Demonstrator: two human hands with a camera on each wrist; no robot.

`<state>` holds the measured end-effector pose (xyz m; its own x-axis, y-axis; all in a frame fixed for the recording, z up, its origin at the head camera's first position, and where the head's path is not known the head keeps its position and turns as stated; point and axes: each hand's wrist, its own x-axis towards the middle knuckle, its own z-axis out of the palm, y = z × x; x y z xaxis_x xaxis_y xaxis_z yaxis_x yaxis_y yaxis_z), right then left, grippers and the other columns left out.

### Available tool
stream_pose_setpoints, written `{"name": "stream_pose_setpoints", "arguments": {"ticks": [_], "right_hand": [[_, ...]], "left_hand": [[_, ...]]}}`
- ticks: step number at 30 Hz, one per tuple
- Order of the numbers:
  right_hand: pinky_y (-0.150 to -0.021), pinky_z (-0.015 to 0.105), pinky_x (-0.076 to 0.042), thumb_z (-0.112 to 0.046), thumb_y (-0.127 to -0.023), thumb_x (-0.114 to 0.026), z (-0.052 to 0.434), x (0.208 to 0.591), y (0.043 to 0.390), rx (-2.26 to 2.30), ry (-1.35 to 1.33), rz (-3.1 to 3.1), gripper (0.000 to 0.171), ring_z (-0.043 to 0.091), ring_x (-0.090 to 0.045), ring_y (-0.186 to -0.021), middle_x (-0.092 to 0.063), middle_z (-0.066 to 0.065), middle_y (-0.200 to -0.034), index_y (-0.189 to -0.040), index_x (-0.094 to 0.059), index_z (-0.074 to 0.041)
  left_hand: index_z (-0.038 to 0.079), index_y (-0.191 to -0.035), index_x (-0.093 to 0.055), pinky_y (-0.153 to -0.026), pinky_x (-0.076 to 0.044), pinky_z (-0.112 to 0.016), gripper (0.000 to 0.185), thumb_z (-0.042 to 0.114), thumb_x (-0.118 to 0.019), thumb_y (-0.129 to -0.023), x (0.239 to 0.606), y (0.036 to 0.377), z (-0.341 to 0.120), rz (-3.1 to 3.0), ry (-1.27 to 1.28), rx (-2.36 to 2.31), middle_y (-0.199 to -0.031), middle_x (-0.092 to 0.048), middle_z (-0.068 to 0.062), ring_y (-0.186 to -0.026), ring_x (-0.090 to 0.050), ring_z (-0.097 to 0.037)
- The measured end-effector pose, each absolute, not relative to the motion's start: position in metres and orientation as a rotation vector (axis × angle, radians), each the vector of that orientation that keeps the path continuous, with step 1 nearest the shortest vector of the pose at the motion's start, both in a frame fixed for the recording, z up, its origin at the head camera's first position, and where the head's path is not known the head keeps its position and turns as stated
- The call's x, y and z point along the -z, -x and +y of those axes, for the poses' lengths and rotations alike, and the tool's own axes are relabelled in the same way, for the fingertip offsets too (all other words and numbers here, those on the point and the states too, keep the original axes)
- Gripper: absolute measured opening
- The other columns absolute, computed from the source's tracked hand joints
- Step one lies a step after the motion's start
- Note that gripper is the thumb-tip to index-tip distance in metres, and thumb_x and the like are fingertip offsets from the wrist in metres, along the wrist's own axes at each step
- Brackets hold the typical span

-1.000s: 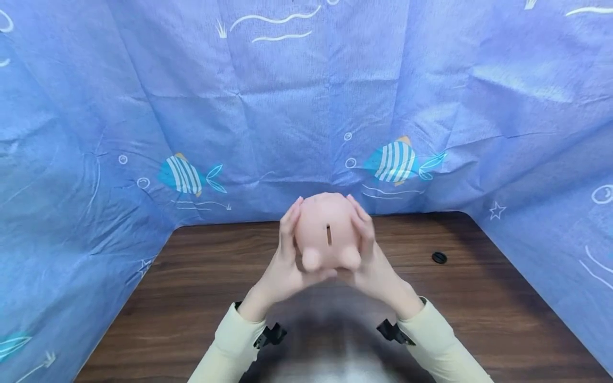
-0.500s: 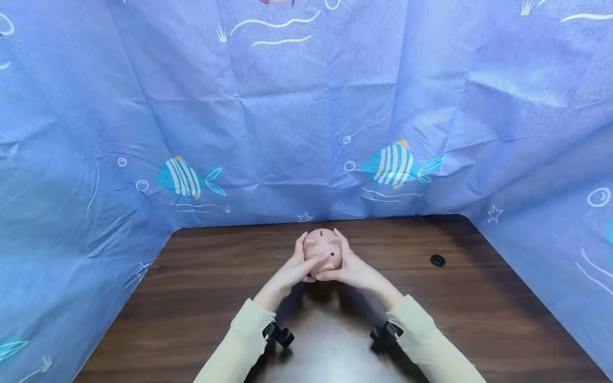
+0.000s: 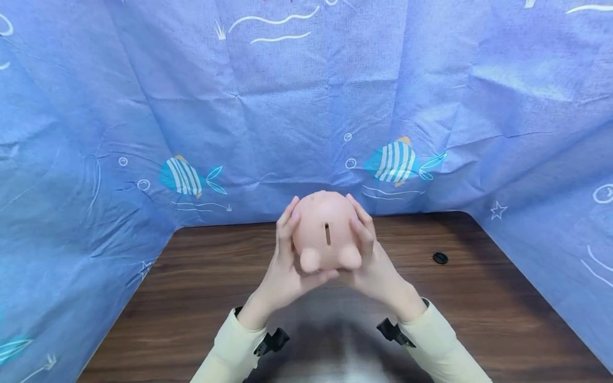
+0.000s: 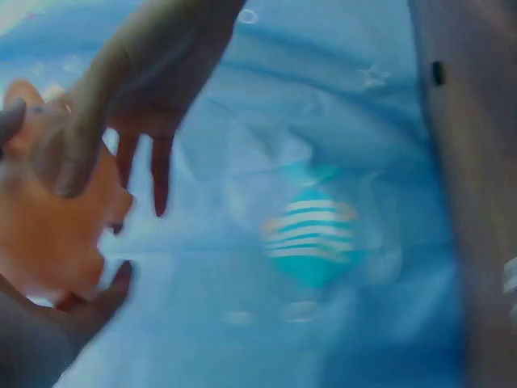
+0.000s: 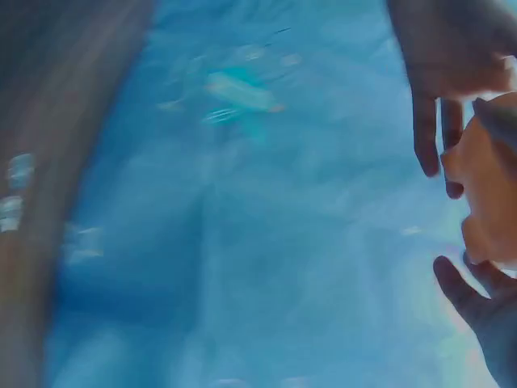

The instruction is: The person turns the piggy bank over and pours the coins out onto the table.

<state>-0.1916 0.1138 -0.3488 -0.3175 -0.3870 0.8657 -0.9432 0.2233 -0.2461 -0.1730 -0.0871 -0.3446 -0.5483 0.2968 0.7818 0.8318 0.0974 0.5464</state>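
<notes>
Between the two hands, up off the tabletop [image 3: 201,298], sits the pig [image 3: 327,230], a pink money box. The left hand [image 3: 282,266] cups one flank and the right hand [image 3: 373,260] the other, fingers [image 3: 287,223] curled round its body, thumbs under the snout end. Half a second ago it was lower and farther out, close to the wood, its face turned up; now it is raised toward the head camera, tipped so the coin slot [image 3: 328,234] shows between the fingers. By the look of it, the pig is being shaken or turned over. Right of the fingers, well apart, a black cap [image 3: 439,258] lies on the wood. Behind hangs the blue cloth [image 3: 306,106] with fish.
</notes>
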Motion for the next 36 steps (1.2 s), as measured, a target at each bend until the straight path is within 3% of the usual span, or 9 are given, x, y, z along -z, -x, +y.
{"name": "stream_pose_setpoints", "arguments": {"ticks": [3,7,9,12,16,24,29,31,36], "right_hand": [[-0.113,0.049,-0.035,-0.031,-0.082,-0.086,0.112,0.373,0.209,-1.31,-1.067,-2.171,0.107,0.039,-0.037,-0.141,-0.024,0.025,-0.159,-0.159,-0.012,-0.014],[-0.101,0.05,-0.047,-0.028,-0.079,-0.089,0.11,0.41,0.227,-1.653,-0.767,-2.666,0.12,0.035,-0.057,-0.12,-0.041,0.029,-0.149,-0.161,-0.003,-0.011],[-0.09,0.047,-0.053,-0.027,-0.081,-0.087,0.11,0.425,0.233,-1.744,-0.698,-2.787,0.119,0.032,-0.064,-0.105,-0.046,0.032,-0.142,-0.16,0.0,-0.008],[-0.088,0.044,-0.052,-0.027,-0.08,-0.087,0.11,0.431,0.239,-1.788,-0.668,-2.793,0.119,0.03,-0.062,-0.107,-0.045,0.032,-0.142,-0.16,-0.001,-0.008],[-0.108,0.047,-0.04,-0.029,-0.079,-0.088,0.112,0.423,0.24,-1.749,-0.691,-2.744,0.12,0.032,-0.048,-0.132,-0.037,0.03,-0.151,-0.16,-0.002,-0.009],[-0.112,0.052,-0.036,-0.036,-0.077,-0.09,0.115,0.361,0.194,-1.268,-0.906,-2.335,0.117,0.035,-0.037,-0.142,-0.025,0.017,-0.163,-0.162,-0.01,-0.025],[-0.114,0.043,-0.035,-0.028,-0.089,-0.079,0.119,0.335,0.177,-1.0,-1.284,-1.728,0.089,0.043,-0.029,-0.145,-0.015,0.031,-0.16,-0.154,-0.019,-0.016],[-0.115,0.041,-0.034,-0.03,-0.092,-0.075,0.118,0.338,0.183,-1.004,-1.33,-1.677,0.083,0.044,-0.028,-0.145,-0.014,0.033,-0.158,-0.151,-0.019,-0.014],[-0.112,0.04,-0.038,-0.029,-0.084,-0.084,0.115,0.374,0.21,-1.454,-1.101,-2.175,0.105,0.034,-0.04,-0.139,-0.023,0.023,-0.159,-0.159,-0.011,-0.021]], "left_hand": [[0.027,-0.161,-0.012,-0.105,-0.045,-0.039,0.098,0.038,-0.078,-0.089,0.367,0.193,-0.085,-2.159,0.793,1.849,-0.162,-0.02,-0.014,-0.133,-0.047,-0.028],[0.022,-0.162,-0.003,-0.081,-0.059,-0.047,0.094,0.041,-0.068,-0.096,0.408,0.219,-0.085,-2.466,0.304,2.305,-0.157,-0.026,-0.025,-0.106,-0.065,-0.03],[0.016,-0.161,0.001,-0.074,-0.059,-0.051,0.096,0.043,-0.065,-0.097,0.425,0.226,-0.085,-2.562,0.208,2.357,-0.157,-0.023,-0.031,-0.099,-0.067,-0.033],[0.014,-0.161,0.002,-0.07,-0.06,-0.049,0.096,0.044,-0.064,-0.097,0.433,0.23,-0.085,-2.572,0.193,2.35,-0.157,-0.02,-0.032,-0.096,-0.068,-0.032],[0.016,-0.161,0.002,-0.073,-0.06,-0.051,0.097,0.045,-0.065,-0.097,0.423,0.231,-0.083,-2.554,0.207,2.311,-0.157,-0.023,-0.03,-0.099,-0.067,-0.032],[0.026,-0.162,-0.012,-0.103,-0.046,-0.041,0.098,0.038,-0.077,-0.09,0.36,0.189,-0.085,-2.214,0.726,1.811,-0.163,-0.023,-0.008,-0.133,-0.047,-0.028],[0.014,-0.158,-0.018,-0.114,-0.035,-0.048,0.105,0.04,-0.085,-0.081,0.333,0.169,-0.087,-1.677,1.209,1.113,-0.159,-0.016,-0.028,-0.142,-0.032,-0.044],[0.011,-0.156,-0.019,-0.114,-0.034,-0.051,0.106,0.039,-0.086,-0.08,0.336,0.175,-0.086,-1.609,1.228,1.022,-0.155,-0.016,-0.034,-0.141,-0.03,-0.049],[0.021,-0.16,-0.019,-0.112,-0.036,-0.049,0.099,0.047,-0.079,-0.086,0.377,0.203,-0.082,-2.088,0.825,1.448,-0.16,-0.022,-0.016,-0.142,-0.034,-0.034]]}}
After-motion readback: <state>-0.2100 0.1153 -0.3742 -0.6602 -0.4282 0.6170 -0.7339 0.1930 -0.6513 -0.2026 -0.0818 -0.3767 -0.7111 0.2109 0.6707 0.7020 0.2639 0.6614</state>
